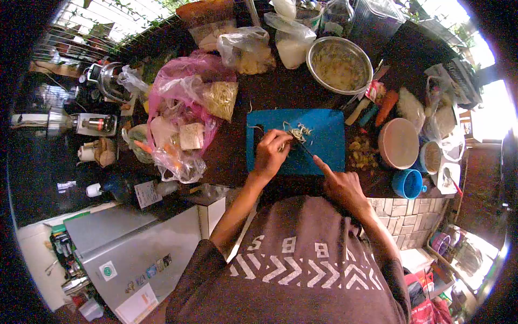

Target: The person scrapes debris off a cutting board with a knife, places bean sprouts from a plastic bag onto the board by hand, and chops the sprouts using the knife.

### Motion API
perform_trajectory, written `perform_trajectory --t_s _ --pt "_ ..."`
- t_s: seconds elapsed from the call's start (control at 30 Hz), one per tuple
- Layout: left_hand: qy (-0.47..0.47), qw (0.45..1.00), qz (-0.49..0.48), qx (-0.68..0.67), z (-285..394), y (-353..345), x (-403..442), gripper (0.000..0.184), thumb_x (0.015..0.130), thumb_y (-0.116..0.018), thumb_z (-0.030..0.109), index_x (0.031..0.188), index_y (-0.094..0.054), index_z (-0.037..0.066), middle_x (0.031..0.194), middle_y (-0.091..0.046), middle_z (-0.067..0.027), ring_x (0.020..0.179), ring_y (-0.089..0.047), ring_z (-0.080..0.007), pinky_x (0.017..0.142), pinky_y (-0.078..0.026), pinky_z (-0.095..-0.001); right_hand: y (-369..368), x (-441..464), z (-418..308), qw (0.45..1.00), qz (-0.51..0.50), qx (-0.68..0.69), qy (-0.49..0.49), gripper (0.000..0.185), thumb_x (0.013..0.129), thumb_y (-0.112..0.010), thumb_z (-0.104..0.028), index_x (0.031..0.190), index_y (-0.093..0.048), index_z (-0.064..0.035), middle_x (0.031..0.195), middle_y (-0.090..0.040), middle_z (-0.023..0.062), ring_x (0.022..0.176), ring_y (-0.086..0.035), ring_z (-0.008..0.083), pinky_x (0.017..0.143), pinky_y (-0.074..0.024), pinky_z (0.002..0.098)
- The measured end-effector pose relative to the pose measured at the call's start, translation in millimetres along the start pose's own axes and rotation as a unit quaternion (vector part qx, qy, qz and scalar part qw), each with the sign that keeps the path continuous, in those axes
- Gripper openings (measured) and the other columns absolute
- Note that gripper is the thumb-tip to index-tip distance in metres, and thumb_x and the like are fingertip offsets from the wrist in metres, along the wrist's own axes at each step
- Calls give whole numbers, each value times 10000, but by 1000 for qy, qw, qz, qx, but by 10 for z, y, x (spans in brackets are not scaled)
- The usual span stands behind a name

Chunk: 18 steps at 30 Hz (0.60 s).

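Knife and cutting board seen from above, with the wearer's torso at the lower edge. The knife lies over the middle of the blue cutting board, its long axis oblique to the board's sides; the blade points forward and to the left, away from the wearer, and its tip end reaches the pale shreds. The right hand, at the board's near edge, is closed around the handle, which is hidden within it, while the index finger extends forward along the line of the blade. The left hand is partly closed over the board, its fingers bent and drawn together just beside the blade and shreds; whether they grip anything cannot be told, since the fingertips hide what lies beneath. The board's longer axis runs from left to right, parallel to the front of the dark table. A thin pale strand lies near the board's left edge. Beyond the board stands a metal bowl with residue inside. To the right, an orange carrot slants forward, near a round tub and a blue mug. To the left, a pink plastic bag lies beside a packet of pale strips and a whitish block.
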<state>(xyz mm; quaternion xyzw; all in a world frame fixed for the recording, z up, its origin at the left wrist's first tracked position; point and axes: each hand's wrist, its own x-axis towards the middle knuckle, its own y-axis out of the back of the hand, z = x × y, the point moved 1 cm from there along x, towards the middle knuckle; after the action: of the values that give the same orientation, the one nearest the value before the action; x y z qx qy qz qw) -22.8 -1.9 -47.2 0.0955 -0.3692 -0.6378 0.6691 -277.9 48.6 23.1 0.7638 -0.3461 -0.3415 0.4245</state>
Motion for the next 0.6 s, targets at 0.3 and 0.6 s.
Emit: perform_trajectory --t_s 0.3,0.6 --pt "-34 998 25 42 43 30 83 243 769 -814 -4 995 -732 37 1054 -712 -110 1004 -697 -328 883 -582 -424 372 -105 -56 996 43 76 -23 751 915 -624 -91 1618 -416 -252 624 -623 199 562 -631 407 590 -497 557" --pt "-77 993 32 89 137 95 96 325 731 -840 60 1029 -714 32 1119 -682 -160 1074 -649 -383 931 -554 -460 144 -8 -8 994 89 65 -12 799 924 -647 -172 1655 -342 -268 652 -679 160 538 -662 369 545 -544 529"
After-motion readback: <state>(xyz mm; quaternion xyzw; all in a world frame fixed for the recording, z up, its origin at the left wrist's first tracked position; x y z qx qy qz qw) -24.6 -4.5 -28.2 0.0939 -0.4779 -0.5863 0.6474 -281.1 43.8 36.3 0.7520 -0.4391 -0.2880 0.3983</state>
